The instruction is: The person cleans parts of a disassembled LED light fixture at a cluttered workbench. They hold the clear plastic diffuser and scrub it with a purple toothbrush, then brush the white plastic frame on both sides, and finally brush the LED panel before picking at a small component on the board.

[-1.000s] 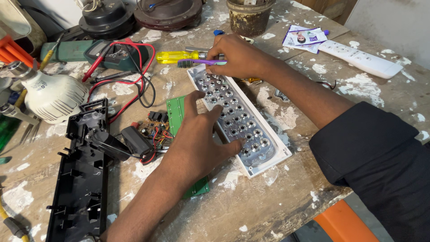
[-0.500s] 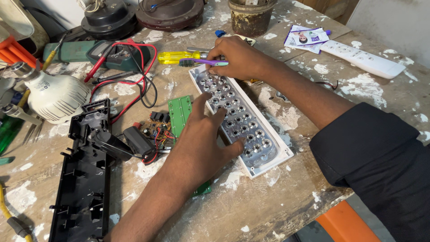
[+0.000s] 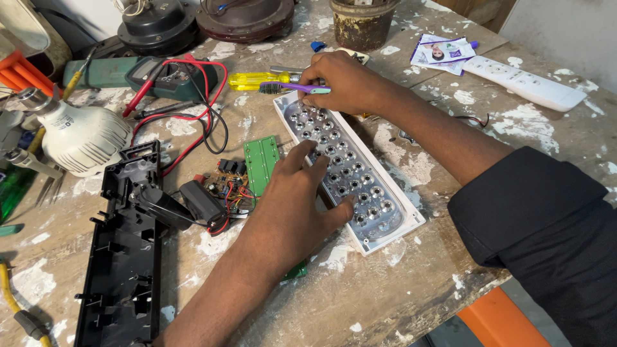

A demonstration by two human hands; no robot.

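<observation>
A long white lamp reflector panel (image 3: 379, 212) with rows of small silver cups lies at an angle on the paint-stained bench. My left hand (image 3: 299, 199) rests flat on its middle, fingers spread, pressing it down. My right hand (image 3: 344, 80) is at the panel's far end, closed around a purple toothbrush (image 3: 286, 87) whose bristle head points left. A green circuit board (image 3: 261, 164) with red wires lies just left of the panel, partly under my left hand.
A black plastic lamp housing (image 3: 125, 257) lies at the left. Behind it are a white bulb (image 3: 80, 135), a green multimeter (image 3: 164, 76) with red and black leads, and a yellow-handled screwdriver (image 3: 254, 80). A white power strip (image 3: 524, 82) lies far right.
My right hand with the toothbrush stays at the panel's far end, shifting only slightly. My left hand keeps pressing the panel. The view has moved a little closer.
</observation>
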